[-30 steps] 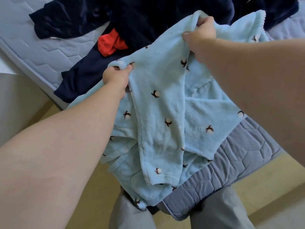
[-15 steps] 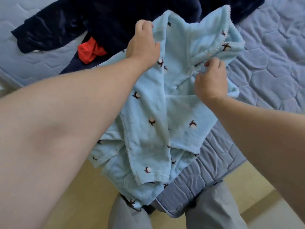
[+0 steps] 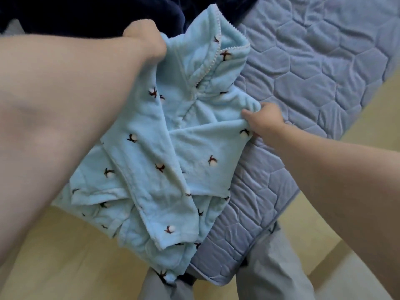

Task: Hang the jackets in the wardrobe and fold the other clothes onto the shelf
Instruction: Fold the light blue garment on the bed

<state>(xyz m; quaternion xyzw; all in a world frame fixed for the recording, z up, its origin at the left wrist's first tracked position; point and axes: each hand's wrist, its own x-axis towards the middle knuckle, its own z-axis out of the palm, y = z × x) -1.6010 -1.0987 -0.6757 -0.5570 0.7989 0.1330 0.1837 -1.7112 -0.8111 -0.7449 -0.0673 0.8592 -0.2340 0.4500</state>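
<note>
A light blue fleece garment (image 3: 173, 152) with small dark-and-white motifs lies bunched over the corner of the mattress (image 3: 313, 68), its lower part hanging off the edge. My left hand (image 3: 145, 41) grips the garment's upper left part near the collar. My right hand (image 3: 264, 122) pinches a fold of the fleece at its right side, low against the mattress. The collar with white trim stands up between my hands.
Dark navy clothing (image 3: 97, 14) is piled on the bed behind the blue garment. The quilted mattress stretches away to the upper right. Pale wooden floor (image 3: 65, 256) shows on both sides, and my grey-trousered legs (image 3: 270, 267) stand at the mattress corner.
My right hand has dropped from the collar to the garment's right side. My left hand stays near the collar's left. The view swung right, so the red item is out of sight.
</note>
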